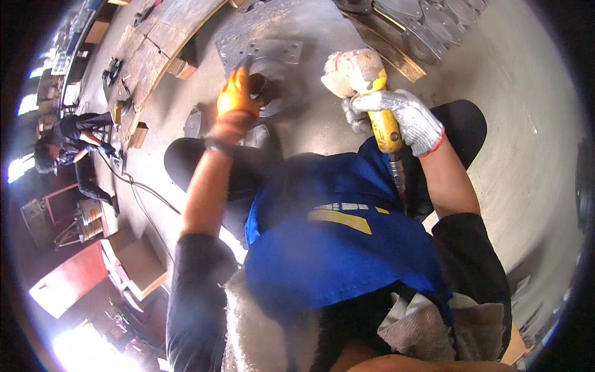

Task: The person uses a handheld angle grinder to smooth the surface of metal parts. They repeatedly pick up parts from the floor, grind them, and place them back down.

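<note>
Pale cloth (416,330) and a blue apron (338,263) cover the worker seated before me. Just beyond, the grey-gloved right hand (403,115) is wrapped around a yellow power tool (385,133) with a whitish head, while the orange-gloved left hand (237,99) rests beside a holed metal plate (282,49), its grip impossible to tell; off left, a dark-clad co-worker (68,139) crouches near a wooden pallet (162,43).

The left forearm (206,183) stretches forward, its orange-gloved left hand (237,99) palm down, fingers pointing away from the body. The right forearm (451,184) angles inward; the white-gloved right hand (406,116) is curled in a grip.
</note>
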Action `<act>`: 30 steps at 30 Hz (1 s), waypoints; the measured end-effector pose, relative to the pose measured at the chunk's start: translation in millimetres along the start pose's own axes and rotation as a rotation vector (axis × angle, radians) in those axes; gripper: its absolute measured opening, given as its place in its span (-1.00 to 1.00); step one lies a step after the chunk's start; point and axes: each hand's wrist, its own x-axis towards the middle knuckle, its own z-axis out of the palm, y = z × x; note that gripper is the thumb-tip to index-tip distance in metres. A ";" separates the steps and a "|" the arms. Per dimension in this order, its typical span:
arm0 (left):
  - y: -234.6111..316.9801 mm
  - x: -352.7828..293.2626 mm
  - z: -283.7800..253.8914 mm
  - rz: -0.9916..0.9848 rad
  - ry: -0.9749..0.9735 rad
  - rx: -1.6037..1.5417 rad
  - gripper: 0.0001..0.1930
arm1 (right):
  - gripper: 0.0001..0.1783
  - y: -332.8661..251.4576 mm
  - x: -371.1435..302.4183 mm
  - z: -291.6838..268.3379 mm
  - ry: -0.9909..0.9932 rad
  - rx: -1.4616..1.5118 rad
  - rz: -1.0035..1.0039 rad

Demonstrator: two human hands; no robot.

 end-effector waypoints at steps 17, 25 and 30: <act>124.1 -87.3 19.4 -0.080 -0.314 -1.541 -0.72 | -0.63 30.6 52.8 52.0 -0.379 -0.102 -0.008; 103.2 -98.9 44.4 0.332 -0.090 -0.955 -0.66 | -0.64 38.4 36.9 64.6 -0.221 -0.210 -0.036; 116.5 -104.5 49.0 0.065 -0.189 -1.564 -0.67 | -0.63 37.1 35.3 64.0 -0.218 -0.235 -0.007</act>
